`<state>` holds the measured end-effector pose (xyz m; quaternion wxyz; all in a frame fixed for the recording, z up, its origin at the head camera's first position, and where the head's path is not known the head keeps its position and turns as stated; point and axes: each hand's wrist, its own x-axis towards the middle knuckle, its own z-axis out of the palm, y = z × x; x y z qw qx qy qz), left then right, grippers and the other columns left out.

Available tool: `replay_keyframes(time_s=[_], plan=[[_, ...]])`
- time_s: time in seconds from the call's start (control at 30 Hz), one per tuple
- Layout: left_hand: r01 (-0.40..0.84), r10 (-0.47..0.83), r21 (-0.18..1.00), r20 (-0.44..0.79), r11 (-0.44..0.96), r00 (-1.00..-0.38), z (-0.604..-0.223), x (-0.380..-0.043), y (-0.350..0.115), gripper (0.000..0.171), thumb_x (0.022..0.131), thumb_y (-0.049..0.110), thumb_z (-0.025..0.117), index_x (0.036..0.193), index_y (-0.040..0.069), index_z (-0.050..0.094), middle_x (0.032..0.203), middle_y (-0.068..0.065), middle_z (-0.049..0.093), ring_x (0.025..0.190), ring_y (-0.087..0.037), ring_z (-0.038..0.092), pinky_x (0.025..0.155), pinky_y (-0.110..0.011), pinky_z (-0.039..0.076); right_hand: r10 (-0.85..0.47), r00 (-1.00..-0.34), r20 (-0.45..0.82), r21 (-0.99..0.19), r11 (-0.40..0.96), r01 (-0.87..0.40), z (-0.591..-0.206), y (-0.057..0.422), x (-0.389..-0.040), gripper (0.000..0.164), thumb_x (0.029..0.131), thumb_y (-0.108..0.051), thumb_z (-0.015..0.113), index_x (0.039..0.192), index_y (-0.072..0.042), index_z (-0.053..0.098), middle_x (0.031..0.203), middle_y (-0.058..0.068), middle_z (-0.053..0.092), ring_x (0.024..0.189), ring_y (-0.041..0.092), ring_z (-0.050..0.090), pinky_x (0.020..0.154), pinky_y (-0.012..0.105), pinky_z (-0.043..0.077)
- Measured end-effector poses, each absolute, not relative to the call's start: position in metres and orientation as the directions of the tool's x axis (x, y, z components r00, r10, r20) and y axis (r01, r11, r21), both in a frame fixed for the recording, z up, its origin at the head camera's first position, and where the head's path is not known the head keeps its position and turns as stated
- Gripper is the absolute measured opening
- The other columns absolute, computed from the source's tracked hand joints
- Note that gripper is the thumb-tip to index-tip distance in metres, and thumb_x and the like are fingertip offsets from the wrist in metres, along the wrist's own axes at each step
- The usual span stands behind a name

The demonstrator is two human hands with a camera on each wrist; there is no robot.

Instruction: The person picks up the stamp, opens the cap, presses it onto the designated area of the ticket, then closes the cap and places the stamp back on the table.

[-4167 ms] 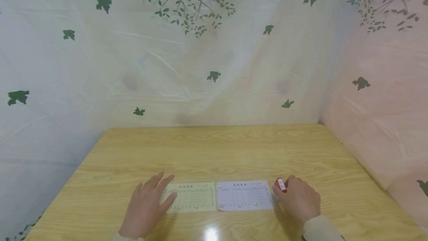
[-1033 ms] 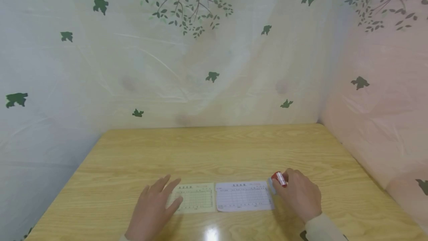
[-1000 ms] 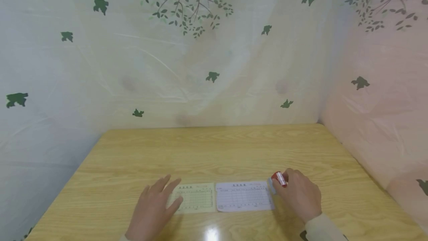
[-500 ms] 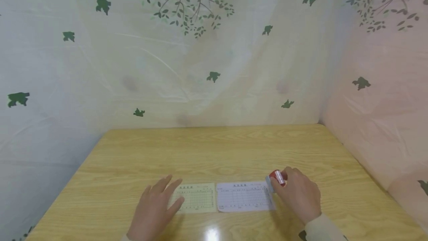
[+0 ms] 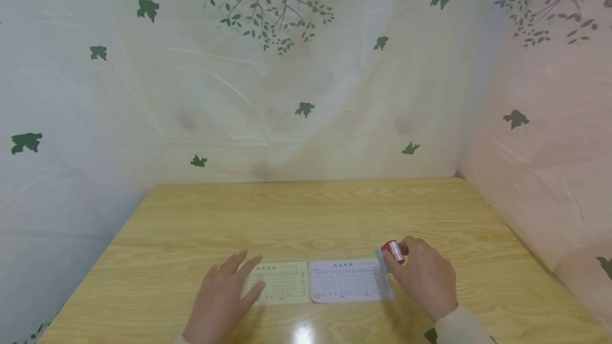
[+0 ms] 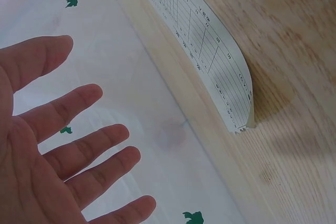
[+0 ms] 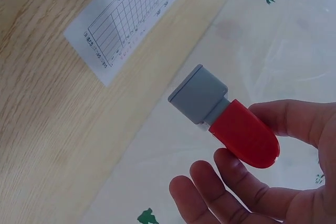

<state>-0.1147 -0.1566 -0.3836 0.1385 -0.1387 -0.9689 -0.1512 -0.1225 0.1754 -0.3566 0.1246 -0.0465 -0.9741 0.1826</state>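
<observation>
A stamp (image 5: 392, 251) with a red handle and a grey base is pinched between the thumb and fingers of my right hand (image 5: 423, 277). In the right wrist view the stamp (image 7: 244, 135) is held by its handle, grey end pointing away from the palm. It overlaps the upper right corner of a white printed form (image 5: 348, 280) in the head view. My left hand (image 5: 221, 297) holds nothing, fingers spread, over the left end of a pale yellow-green form (image 5: 285, 283). The left wrist view shows this form (image 6: 210, 51) with a curled end.
Both forms lie side by side on a wooden table (image 5: 306, 216). Behind and beside it hang pale curtains (image 5: 268, 131) printed with green birds and leafy branches. A bright light reflection shows at the table's front.
My right hand has raised the stamp slightly and moved it left, from beside the white form to over its corner. My left hand has shifted a little right since the earliest frame.
</observation>
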Motion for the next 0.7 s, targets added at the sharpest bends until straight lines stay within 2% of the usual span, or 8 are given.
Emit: replay_keyframes(time_s=[0.2,0.53,0.7], plan=[[0.319,0.231,0.26,0.319,0.911,-0.919,-0.3851,-0.1142,-0.155,0.043,0.082,0.037,0.063,0.12,0.016,0.058,0.126,-0.013,0.052,0.116,-0.033,0.047,0.096,-0.058,0.032,0.128,-0.965,0.229,-0.374,0.927,0.034,-0.355,0.1739,-0.122,0.035,0.079,-0.038,0.063,0.088,-0.005,0.062,0.07,0.002,0.052,0.047,0.012,0.039,0.039,0.026,0.028],[0.334,0.236,0.263,0.343,0.905,-0.909,-0.3868,-0.1133,-0.1515,0.043,0.081,0.036,0.064,0.12,0.016,0.059,0.125,-0.013,0.053,0.115,-0.033,0.047,0.096,-0.058,0.033,0.119,-0.959,0.259,-0.397,0.918,0.007,-0.3515,0.1702,-0.1204,0.036,0.08,-0.038,0.064,0.089,-0.004,0.063,0.08,0.005,0.06,0.05,0.012,0.041,0.042,0.026,0.031],[0.344,0.241,0.26,0.357,0.902,-0.903,-0.3882,-0.1129,-0.1504,0.042,0.081,0.036,0.064,0.119,0.016,0.059,0.125,-0.013,0.053,0.114,-0.032,0.048,0.096,-0.057,0.033,0.11,-0.95,0.291,-0.401,0.916,-0.017,-0.3506,0.1675,-0.1199,0.034,0.079,-0.037,0.065,0.087,-0.004,0.063,0.08,0.006,0.061,0.048,0.011,0.04,0.04,0.026,0.031]])
